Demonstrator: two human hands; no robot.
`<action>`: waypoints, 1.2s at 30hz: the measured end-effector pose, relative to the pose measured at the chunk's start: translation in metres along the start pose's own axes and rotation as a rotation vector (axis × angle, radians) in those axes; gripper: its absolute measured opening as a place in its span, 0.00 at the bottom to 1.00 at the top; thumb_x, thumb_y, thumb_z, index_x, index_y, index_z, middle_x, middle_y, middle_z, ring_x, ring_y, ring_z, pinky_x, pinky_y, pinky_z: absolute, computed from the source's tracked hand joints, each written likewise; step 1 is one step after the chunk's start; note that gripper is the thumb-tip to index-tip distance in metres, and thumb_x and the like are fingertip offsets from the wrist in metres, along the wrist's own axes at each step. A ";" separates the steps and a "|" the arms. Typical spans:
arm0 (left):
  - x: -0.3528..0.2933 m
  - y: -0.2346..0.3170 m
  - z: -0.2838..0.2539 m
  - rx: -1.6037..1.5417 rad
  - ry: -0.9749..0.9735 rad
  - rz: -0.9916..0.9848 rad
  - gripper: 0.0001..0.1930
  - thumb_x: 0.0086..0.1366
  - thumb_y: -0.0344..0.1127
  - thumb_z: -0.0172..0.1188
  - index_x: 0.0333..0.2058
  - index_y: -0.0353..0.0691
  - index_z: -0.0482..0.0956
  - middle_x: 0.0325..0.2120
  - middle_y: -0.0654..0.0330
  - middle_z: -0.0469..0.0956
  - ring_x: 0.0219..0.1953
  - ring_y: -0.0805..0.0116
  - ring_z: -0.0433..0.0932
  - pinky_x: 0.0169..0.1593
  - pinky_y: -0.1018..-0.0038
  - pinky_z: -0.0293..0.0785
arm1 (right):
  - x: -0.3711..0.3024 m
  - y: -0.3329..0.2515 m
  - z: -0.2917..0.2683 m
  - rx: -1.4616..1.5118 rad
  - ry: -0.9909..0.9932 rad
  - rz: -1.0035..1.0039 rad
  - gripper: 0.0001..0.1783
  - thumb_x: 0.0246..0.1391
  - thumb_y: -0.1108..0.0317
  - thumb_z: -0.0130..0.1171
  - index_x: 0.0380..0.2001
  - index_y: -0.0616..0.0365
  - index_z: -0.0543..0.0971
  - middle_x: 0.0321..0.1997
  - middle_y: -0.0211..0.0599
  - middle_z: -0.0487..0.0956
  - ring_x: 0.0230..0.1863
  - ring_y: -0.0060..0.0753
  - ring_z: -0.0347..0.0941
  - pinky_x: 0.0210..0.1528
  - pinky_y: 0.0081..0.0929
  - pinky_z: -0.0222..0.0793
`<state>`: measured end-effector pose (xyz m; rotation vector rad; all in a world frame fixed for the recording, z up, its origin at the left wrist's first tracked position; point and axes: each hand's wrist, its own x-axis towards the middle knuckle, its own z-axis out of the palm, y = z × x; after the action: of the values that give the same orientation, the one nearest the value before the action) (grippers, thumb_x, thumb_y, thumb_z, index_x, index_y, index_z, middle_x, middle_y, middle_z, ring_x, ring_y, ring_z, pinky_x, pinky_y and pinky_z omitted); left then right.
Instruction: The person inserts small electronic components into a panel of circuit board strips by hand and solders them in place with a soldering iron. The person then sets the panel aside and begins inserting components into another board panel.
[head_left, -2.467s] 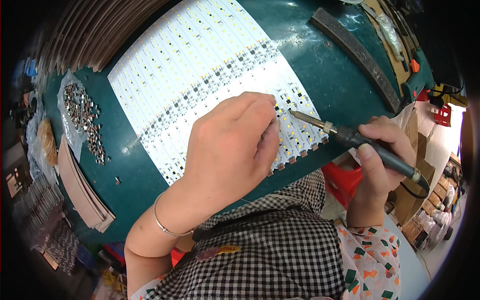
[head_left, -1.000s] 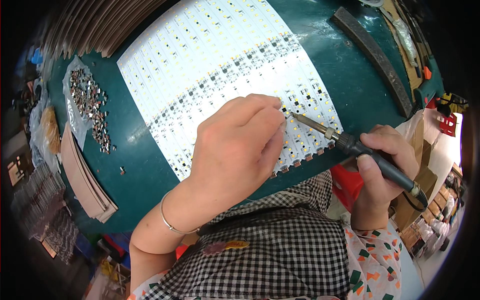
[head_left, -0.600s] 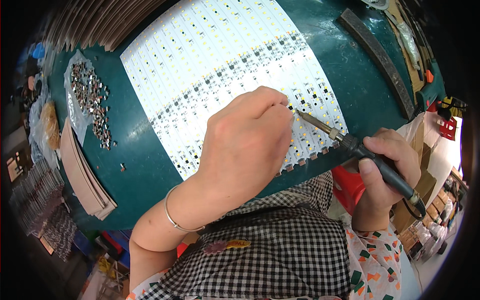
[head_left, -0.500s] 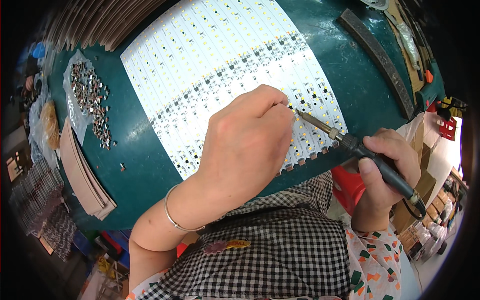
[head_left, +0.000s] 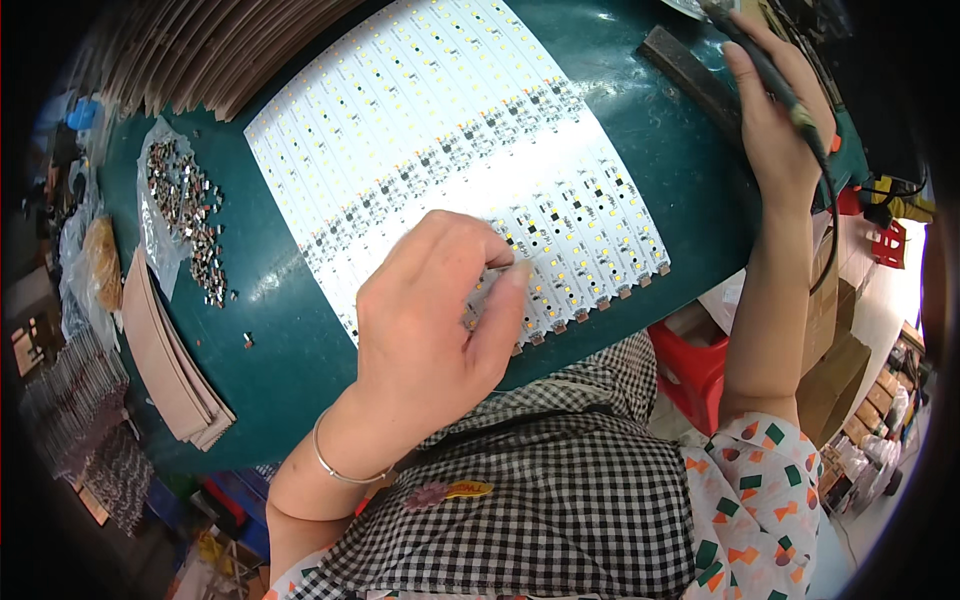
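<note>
A white LED circuit-board panel [head_left: 400, 110], made of narrow joined strips with yellow chips and black parts, lies on the green tabletop [head_left: 280, 340]. Over its near part rests my left hand [head_left: 425, 310], fingers curled and thumb close to the index finger. Whatever may be between those fingertips is hidden. My right hand [head_left: 795, 110] is stretched out to the far right, gripping the dark handle of a soldering iron [head_left: 768, 72]. The iron's tip is up by a metal dish [head_left: 685, 6] at the top edge, and its cord trails down along my forearm.
Small metal pieces [head_left: 205, 245] spill from a clear plastic bag [head_left: 160, 235] on the left. Nearby lie brown strips [head_left: 165, 350]; a stack of brown boards [head_left: 200, 60] stands at the far left. A dark bar [head_left: 690, 80] lies near my right hand. A red stool [head_left: 690, 375] is below the table edge.
My right hand has carried the soldering iron from the panel up to the far right, by the dish. My left hand has shifted left and a little nearer, its thumb now showing.
</note>
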<state>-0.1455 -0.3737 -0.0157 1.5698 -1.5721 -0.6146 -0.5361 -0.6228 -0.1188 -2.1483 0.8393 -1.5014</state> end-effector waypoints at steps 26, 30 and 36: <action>-0.008 -0.015 0.011 0.095 0.013 0.008 0.06 0.56 0.20 0.66 0.31 0.35 0.79 0.37 0.57 0.84 0.21 0.75 0.76 0.24 0.79 0.72 | -0.014 -0.231 0.110 0.229 -0.353 0.233 0.13 0.42 0.76 0.65 0.34 0.72 0.80 0.21 0.42 0.76 0.19 0.31 0.69 0.23 0.26 0.62; -0.007 -0.019 0.015 0.110 0.043 0.044 0.06 0.56 0.21 0.66 0.31 0.36 0.79 0.37 0.57 0.84 0.21 0.73 0.77 0.25 0.79 0.73 | -0.012 -0.233 0.111 0.228 -0.374 0.219 0.14 0.41 0.76 0.65 0.34 0.71 0.80 0.21 0.42 0.76 0.18 0.31 0.68 0.22 0.26 0.62; -0.006 -0.014 0.012 0.114 0.013 0.011 0.05 0.56 0.21 0.66 0.31 0.35 0.80 0.37 0.57 0.84 0.21 0.76 0.76 0.25 0.80 0.72 | -0.010 -0.240 0.107 0.178 -0.375 0.309 0.14 0.43 0.74 0.65 0.34 0.70 0.80 0.22 0.42 0.76 0.20 0.30 0.68 0.24 0.24 0.60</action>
<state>-0.1476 -0.3717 -0.0348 1.6446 -1.6299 -0.5149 -0.3781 -0.4391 -0.0155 -1.9730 0.8208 -0.9451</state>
